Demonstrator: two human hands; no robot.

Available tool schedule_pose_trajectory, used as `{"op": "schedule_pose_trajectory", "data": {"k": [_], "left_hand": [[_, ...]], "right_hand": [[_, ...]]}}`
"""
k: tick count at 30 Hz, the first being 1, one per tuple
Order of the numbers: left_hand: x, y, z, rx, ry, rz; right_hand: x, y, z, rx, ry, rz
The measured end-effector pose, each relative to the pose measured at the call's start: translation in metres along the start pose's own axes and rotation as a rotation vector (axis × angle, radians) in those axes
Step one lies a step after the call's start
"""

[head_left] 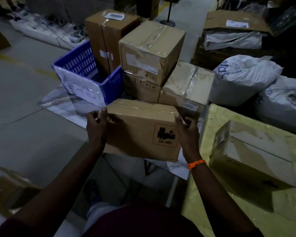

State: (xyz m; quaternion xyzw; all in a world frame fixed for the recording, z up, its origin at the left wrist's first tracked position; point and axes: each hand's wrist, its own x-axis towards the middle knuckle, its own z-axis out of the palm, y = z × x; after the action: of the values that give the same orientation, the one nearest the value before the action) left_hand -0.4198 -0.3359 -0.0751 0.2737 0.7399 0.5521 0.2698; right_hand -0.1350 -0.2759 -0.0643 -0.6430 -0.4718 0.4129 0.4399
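Two hands (96, 124) (188, 132) grip one carton (140, 132) before four stacked boxes (150, 48).

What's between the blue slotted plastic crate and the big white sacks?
The head view shows a stack of taped brown cardboard boxes there, beyond the held brown cardboard box marked UN 3481.

Held box (140, 130) before stacked boxes (150, 53); crate (85, 69) left; sacks (243, 77) right.
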Motion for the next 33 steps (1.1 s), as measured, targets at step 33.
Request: {"op": "schedule_pose_trajectory", "data": {"k": [33], "left_hand": [[0.007,-0.043,0.056,1.121,-0.631,0.613]], "right_hand": [[0.011,0.054,0.081,-1.029,-0.338,-0.499]]}}
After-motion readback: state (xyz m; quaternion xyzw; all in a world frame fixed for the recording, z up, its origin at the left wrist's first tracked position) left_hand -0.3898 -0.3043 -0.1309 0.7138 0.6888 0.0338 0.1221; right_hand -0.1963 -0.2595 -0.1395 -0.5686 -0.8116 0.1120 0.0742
